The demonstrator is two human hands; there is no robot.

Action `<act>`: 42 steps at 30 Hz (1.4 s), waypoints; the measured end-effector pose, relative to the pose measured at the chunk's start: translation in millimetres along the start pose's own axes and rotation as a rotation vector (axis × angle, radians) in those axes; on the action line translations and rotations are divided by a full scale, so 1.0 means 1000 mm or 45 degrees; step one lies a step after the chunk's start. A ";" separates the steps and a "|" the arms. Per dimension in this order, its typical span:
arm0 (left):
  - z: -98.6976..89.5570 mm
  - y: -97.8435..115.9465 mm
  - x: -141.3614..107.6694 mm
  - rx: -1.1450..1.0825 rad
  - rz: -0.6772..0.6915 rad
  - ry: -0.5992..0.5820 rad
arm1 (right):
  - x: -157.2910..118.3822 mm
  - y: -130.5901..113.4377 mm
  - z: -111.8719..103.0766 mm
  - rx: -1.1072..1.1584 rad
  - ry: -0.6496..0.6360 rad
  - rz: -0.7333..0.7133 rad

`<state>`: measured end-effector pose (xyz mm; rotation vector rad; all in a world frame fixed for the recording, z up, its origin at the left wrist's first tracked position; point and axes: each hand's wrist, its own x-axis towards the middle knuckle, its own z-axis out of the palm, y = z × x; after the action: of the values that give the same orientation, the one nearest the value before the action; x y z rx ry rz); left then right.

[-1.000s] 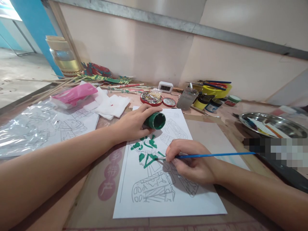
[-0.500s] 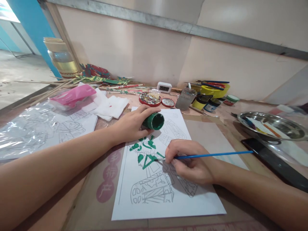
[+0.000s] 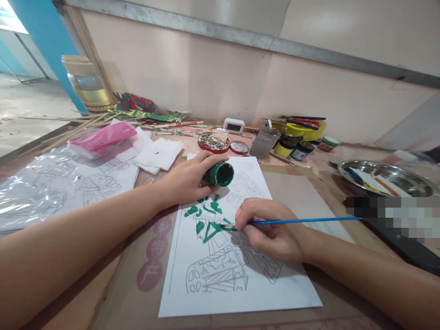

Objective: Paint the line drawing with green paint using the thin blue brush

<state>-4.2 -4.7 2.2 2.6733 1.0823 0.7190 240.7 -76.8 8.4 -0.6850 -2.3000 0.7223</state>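
Observation:
Line drawings cover a white sheet of paper (image 3: 282, 293), and several shapes near its middle are filled with green paint (image 3: 209, 231). My left hand (image 3: 187, 176) rests on the sheet's upper left, fingers wrapped round a small jar of green paint (image 3: 223, 174), which is tilted with its open mouth toward me. A thin blue paintbrush (image 3: 302, 221) is pinched in my right hand (image 3: 271, 229), which lies on the paper. The brush's green-wet tip touches the painted lines, left of my fingers. My right hand covers part of the drawing beneath it.
Brown cardboard (image 3: 134, 293) lies under the paper. Behind stand a cup of cloudy water (image 3: 264, 141), paint jars (image 3: 302, 150), a white digital clock (image 3: 234, 125) and a red dish of beads (image 3: 213, 142). A metal bowl (image 3: 419, 178) sits right; white tissues (image 3: 160, 153) and a pink packet (image 3: 103, 137) left.
The brush tip still sits at nearly the same spot, with slightly more green along the line beside it. Both hands and the jar have hardly moved.

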 end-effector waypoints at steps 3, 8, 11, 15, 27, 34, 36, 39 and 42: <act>0.000 0.000 0.000 0.003 0.002 0.000 | 0.000 0.001 0.001 -0.013 -0.014 -0.001; 0.000 -0.001 0.000 0.007 0.003 0.002 | -0.001 0.001 0.000 -0.016 -0.033 -0.008; 0.000 -0.001 0.000 0.017 0.003 0.003 | -0.001 0.001 -0.001 -0.003 -0.040 -0.050; 0.001 -0.002 0.000 0.003 0.008 0.008 | 0.000 0.001 -0.001 -0.001 0.014 -0.046; 0.000 -0.002 0.000 0.006 0.014 0.017 | -0.001 0.001 -0.001 0.015 0.011 -0.016; 0.001 -0.002 0.001 0.009 0.014 0.014 | -0.001 0.001 0.001 0.023 -0.024 -0.024; 0.001 -0.002 0.001 0.013 0.007 0.008 | -0.001 0.001 0.001 0.025 -0.028 -0.044; 0.000 -0.001 0.001 0.012 0.000 0.003 | 0.000 0.001 0.001 0.013 0.018 -0.023; 0.000 -0.002 0.001 -0.001 -0.006 -0.005 | 0.000 0.001 0.001 -0.003 0.038 -0.002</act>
<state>-4.6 -2.8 1.6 2.6697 1.0870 0.7124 239.8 -76.7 7.3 -0.6907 -2.2742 0.7038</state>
